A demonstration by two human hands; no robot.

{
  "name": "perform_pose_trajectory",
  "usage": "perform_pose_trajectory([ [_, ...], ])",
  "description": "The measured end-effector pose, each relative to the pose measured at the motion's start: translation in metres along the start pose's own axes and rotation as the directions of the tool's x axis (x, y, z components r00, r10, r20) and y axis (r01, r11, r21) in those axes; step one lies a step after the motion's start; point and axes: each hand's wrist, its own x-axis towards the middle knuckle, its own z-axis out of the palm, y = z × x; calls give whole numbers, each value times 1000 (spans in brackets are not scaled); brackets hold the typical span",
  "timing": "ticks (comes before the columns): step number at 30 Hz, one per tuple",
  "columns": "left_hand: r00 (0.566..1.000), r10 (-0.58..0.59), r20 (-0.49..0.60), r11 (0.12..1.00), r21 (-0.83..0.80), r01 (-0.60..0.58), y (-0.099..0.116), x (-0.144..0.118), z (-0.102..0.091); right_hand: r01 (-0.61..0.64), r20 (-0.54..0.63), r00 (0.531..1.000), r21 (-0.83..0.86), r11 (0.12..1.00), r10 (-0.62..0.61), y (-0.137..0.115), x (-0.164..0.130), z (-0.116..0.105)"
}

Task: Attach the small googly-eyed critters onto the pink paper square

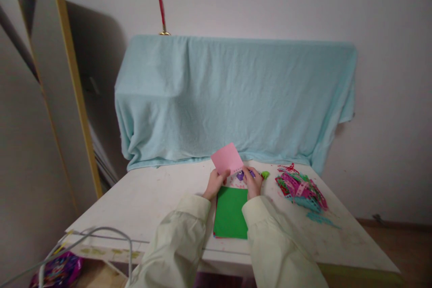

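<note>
A pink sheet of paper [227, 158] is tilted up off the table, with a row of small punched holes along its near edge. My left hand [216, 183] pinches that edge near its left end, thumb on top. At the right corner of the sheet, my right hand [253, 181] has its fingers closed on the paper. Just behind and between the hands lies a small purple object [240, 175], partly covered, its kind unclear. Below the hands rests a stack of coloured paper with a green sheet [231, 212] on top.
A heap of punched paper strips [300, 189] in pink, green and blue lies on the right of the white table [158, 202]. A small green item [265, 174] is beside my right hand. Light blue cloth [236, 99] drapes behind. A grey cable [111, 229] loops at front left.
</note>
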Motion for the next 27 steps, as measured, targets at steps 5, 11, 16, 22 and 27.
perform_pose_trajectory([
  [5, 1000, -9, -5, 1000, 19, 9, -2, 1, -1, -4, 6, 1000, 0, 1000, 4, 0, 1, 0],
  [11, 1000, -9, -5, 1000, 25, 9, -5, 3, -1, -5, 9, 1000, 9, 1000, 5, 4, 2, -1],
  [16, 1000, -11, -20, 1000, 26, 11, -8, 4, 0, -1, 15, 1000, 11, 1000, 1, 3, 1, -1],
  [22, 1000, -25, -13, 998, 49, 25, -9, 5, -1, -7, 25, 1000, 12, 1000, 7, 6, 3, -2],
  [27, 998, -45, -36, 998, 32, 46, -8, 5, 0, -27, 62, 998, 37, 999, 24, 12, 5, -4],
])
